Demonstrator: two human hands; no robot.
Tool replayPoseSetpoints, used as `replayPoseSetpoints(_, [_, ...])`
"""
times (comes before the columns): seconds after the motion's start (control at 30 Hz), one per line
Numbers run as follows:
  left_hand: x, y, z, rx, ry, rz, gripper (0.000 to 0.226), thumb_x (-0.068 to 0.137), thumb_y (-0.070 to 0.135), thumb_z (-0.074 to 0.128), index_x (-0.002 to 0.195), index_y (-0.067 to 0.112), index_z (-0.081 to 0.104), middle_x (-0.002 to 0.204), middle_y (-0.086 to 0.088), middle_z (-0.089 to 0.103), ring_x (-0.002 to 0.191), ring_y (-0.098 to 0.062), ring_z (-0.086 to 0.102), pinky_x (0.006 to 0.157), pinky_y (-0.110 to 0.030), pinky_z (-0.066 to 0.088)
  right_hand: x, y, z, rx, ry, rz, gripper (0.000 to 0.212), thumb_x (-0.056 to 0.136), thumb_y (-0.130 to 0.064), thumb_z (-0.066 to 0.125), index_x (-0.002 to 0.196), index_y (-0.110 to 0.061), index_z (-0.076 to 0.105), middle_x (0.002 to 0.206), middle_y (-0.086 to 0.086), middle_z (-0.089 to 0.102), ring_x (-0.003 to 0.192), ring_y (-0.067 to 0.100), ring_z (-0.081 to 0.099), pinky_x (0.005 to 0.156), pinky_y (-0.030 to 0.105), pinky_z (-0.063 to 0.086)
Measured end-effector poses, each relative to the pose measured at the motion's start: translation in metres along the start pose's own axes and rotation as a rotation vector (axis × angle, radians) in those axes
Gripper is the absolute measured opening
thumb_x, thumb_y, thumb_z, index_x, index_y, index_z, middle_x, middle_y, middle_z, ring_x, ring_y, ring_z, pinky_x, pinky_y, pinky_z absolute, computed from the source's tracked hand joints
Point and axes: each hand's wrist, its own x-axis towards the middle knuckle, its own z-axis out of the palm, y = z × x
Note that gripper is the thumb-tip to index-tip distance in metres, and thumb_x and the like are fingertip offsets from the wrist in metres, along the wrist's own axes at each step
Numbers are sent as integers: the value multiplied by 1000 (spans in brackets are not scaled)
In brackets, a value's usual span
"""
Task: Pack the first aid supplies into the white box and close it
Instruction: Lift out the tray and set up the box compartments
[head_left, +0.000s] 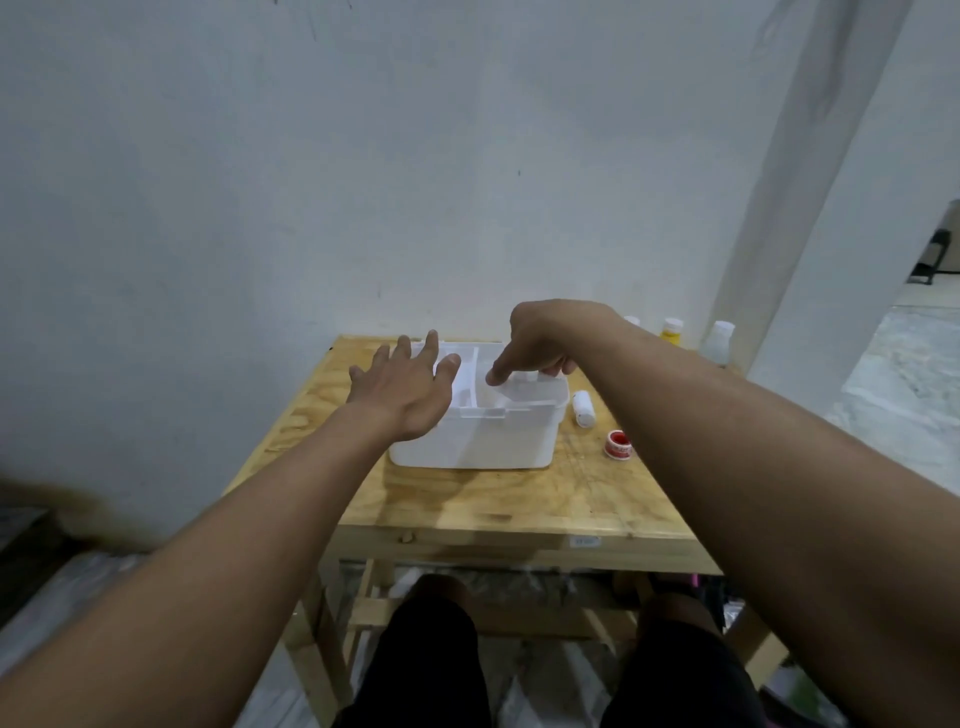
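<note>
The white box (483, 441) stands open on the wooden table (498, 499), with a divided white tray inside it. My left hand (408, 389) hovers over the box's left side, palm down and fingers spread, holding nothing. Over the right compartment, my right hand (535, 345) has its fingers curled around a small white item (522, 387) that sits at the box's rim; its exact shape is unclear. To the right of the box, a white bottle (584, 408) lies on its side, and a red tape roll (618, 444) rests nearer to me.
At the table's back right corner stand a yellow bottle (671, 331), a clear bottle (718, 340) and a white-capped one (631, 320) partly hidden by my right arm. A grey wall rises directly behind the table. My knees are under the front edge.
</note>
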Motion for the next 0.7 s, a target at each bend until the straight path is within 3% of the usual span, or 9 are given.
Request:
replayPoseSetpoints(0.13, [1,0,1,6,7,8,64,102,56,11,160,30,3,167,-8,6,153,-31,4,118,-61,8,1,-7,7,-72,-27,5,46,86,-50,71,100,-10,53,76,3,55,99,29,66,97,41,52])
replayPoseSetpoints(0.5, [1,-1,3,33,24,16,60,104,47,15,160,30,3,167,-7,6,153,-32,5,119,-60,9,24,-14,34,-213,-143,-12,39,91,-53,63,100,-16,56,103,1,59,98,25,62,94,34,50])
replayPoseSetpoints(0.63, [2,1,3,39,19,15,60,104,47,15,160,30,2,167,-7,6,153,-32,5,119,-60,7,29,-8,37,-304,-81,-33,23,99,-23,53,80,-12,49,99,2,50,92,24,54,77,30,44])
replayPoseSetpoints(0.7, [2,1,3,40,13,16,60,104,47,15,160,30,2,167,-7,6,153,-31,4,119,-59,7,33,-8,38,-328,-74,-24,22,98,-18,49,77,-12,46,87,1,48,90,23,53,76,30,43])
